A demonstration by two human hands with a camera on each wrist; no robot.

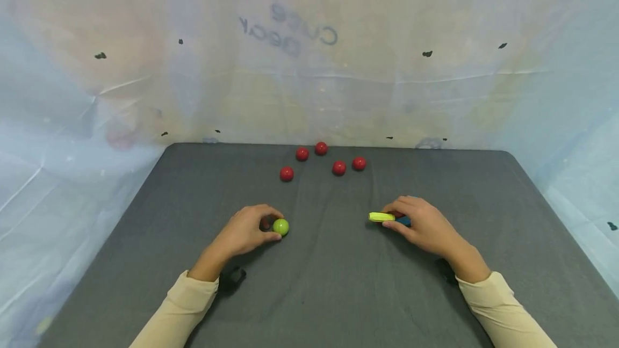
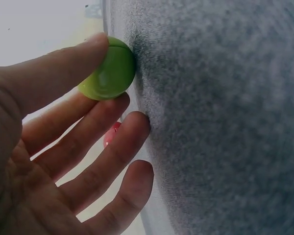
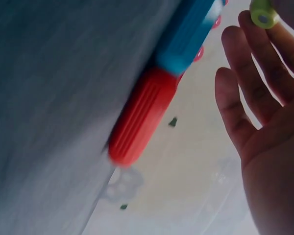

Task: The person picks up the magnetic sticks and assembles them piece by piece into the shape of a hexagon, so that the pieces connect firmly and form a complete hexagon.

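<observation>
My left hand holds a glossy green ball between thumb and fingers, close over the grey cloth. In the left wrist view, the thumb lies on one side of the green ball and fingertips on the other, with the remaining fingers spread. My right hand pinches a ribbed yellow stick; its round end shows at the top of the right wrist view. Below that palm, a ribbed stick with a blue part and a red part lies along the cloth, mostly hidden in the head view.
Several red balls are scattered near the back edge of the grey cloth-covered table. A pale, translucent sheet hangs behind the table and along both sides. Dark devices sit beneath the wrists.
</observation>
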